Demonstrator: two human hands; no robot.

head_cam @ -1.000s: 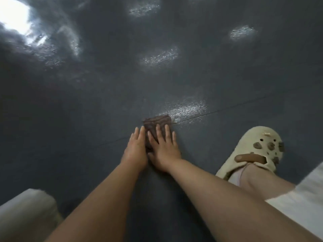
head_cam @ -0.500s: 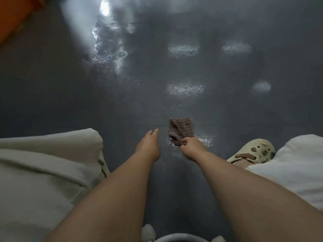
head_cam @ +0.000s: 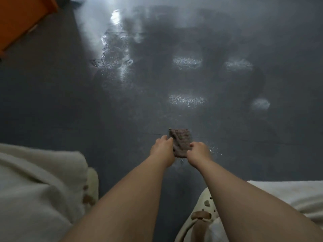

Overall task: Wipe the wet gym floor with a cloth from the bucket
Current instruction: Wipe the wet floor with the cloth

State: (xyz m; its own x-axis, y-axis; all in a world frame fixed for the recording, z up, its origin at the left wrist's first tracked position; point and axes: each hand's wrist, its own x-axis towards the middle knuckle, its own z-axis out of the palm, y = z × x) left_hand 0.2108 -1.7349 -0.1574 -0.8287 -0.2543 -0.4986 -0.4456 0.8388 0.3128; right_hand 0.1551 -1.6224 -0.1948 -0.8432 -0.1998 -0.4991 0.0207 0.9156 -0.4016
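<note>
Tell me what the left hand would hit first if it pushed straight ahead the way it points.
The brown cloth that the left hand already grips; beyond it, only wet dark floor, as far as the view shows.

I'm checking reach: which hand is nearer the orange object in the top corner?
Left. The left hand grips the cloth on the side toward the orange object; the right hand is farther across.

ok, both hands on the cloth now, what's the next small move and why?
Probably spread the brown cloth flat on the floor and push it forward. The left hand and right hand pinch its near edge, it looks bunched, and wet glare patches lie just ahead.
</note>
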